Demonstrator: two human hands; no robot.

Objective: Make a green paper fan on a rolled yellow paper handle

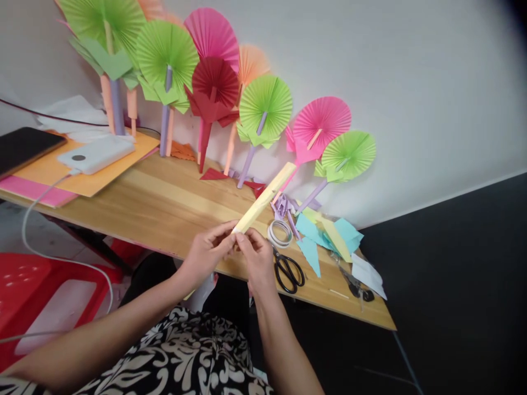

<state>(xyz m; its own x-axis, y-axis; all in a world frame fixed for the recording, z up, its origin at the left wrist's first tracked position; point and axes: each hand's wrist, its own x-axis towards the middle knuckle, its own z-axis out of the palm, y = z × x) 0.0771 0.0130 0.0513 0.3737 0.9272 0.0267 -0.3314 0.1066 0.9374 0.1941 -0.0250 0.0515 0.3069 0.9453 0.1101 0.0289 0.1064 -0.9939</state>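
A pale yellow rolled paper tube (265,197) slants up and away from me over the table's front part. My left hand (211,248) pinches its near end from the left. From the right, my right hand (256,253) closes on that same end, the thumbs almost meeting there. Just right of my right hand lie a roll of tape (280,233) and black-handled scissors (289,272). Beyond the tube, folded paper fans on paper sticks lean against the wall, among them a pink fan (321,129) and a green fan (265,109).
The wooden table (164,189) carries blue paper scraps (310,255) and a second dark cutting tool (359,289) at right. At left are a white power bank (96,154) with a cable, a dark phone (28,147) and orange paper (99,184). A red plastic stool (41,280) stands below left.
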